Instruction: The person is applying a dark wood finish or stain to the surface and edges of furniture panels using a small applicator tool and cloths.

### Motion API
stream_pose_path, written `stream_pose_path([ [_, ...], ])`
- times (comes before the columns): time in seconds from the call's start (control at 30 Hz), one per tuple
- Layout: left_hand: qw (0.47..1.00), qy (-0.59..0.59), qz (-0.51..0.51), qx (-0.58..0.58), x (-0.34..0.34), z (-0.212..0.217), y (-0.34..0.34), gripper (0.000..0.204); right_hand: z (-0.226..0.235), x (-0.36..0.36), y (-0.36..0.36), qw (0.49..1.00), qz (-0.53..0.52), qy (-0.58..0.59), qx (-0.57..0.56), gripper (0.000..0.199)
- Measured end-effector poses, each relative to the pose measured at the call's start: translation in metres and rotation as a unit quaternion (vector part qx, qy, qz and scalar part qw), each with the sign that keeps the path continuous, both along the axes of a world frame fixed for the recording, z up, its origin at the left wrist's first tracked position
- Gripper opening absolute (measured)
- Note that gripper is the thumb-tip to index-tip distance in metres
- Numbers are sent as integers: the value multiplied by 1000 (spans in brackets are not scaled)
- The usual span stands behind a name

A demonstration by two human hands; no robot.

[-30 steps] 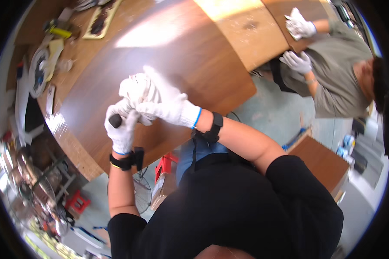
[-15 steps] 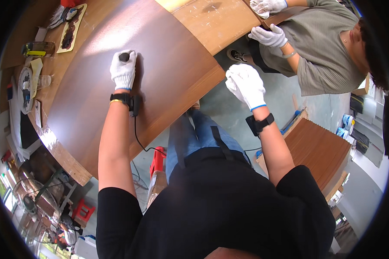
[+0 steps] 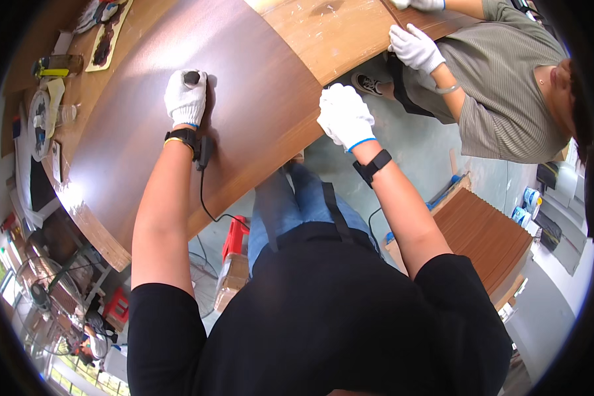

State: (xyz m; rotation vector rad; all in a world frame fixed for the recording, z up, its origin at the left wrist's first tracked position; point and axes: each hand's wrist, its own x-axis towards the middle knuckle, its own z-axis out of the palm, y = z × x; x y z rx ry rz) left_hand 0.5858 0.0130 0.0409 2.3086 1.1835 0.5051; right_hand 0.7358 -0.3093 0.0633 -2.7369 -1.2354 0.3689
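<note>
My left hand [image 3: 186, 99], in a white knit glove, is closed around a dark round-ended thing [image 3: 191, 78]. Only its blunt top shows, so its kind cannot be made out. This hand rests on a large brown wood panel [image 3: 257, 86] with a sheen on its surface. At the panel's right edge, my right hand [image 3: 345, 115], also gloved, has its fingers curled in; whatever they hold, if anything, is hidden. Both wrists carry black straps, and a dark box with a cord [image 3: 204, 153] sits beside the left one.
A co-worker's gloved hands [image 3: 416, 49] are at another brown board, upper right. The worktable [image 3: 330, 33] shows beneath the panel. A stained palette [image 3: 105, 43], bottle [image 3: 59, 65] and plate [image 3: 38, 122] line its left. Stacked brown boards [image 3: 478, 237] and a red stool [image 3: 234, 237] stand below.
My right hand has moved left and up to the panel's edge. My left hand stays closed in nearly the same spot. The co-worker's nearer hand has moved slightly.
</note>
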Motion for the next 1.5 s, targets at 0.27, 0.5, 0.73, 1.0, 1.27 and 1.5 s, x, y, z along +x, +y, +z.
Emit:
stream_pose_path([
  [0.27,999,24,28,-18,3,3,0,28,16,-7,-20,999,1,13,-46,18],
  [0.5,1000,15,22,-9,1,1,-1,29,0,6,2,999,44,-16,0,16],
  [0.73,1000,12,15,-23,1,1,1,29,28,0,-49,995,30,78,-45,21],
  [1.0,999,29,26,-7,1,-2,1,33,62,-1,-41,934,-252,249,56,35],
  [1.27,999,31,19,7,-1,-6,4,34,28,-9,-15,995,87,-45,-13,21],
  [1.5,1000,24,8,-4,0,-5,4,33,39,-11,3,992,52,-35,-107,15],
])
